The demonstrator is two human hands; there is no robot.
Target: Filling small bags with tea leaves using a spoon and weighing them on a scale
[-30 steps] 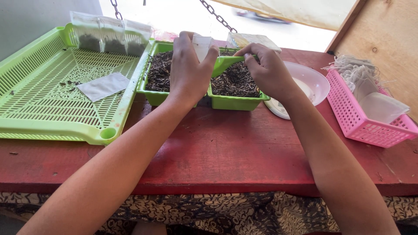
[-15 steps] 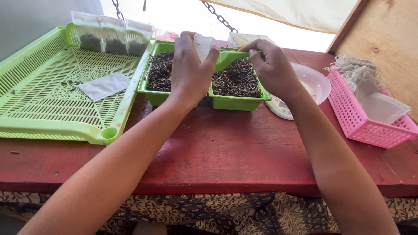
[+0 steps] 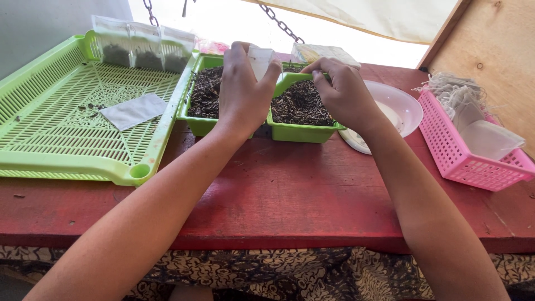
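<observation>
Red-painted wood forms the worktop (image 3: pixel 312 189), sunlit beneath an awning. Green tubs (image 3: pixel 304 131) hold dark dried leaves; above them the left hand (image 3: pixel 242 95) pinches a white sachet (image 3: pixel 259 58) between its fingers. The right hand (image 3: pixel 343 95) pinches a green scoop (image 3: pixel 290 81).

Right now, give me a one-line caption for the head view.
Left hand holds a small white bag over a green tub of dark dried leaves while right hand grips a green scoop.

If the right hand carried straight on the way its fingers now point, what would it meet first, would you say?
The right hand points leftward at the small white bag held up by the left hand, so it would likely meet that bag first, though depth is hard to judge.
</observation>
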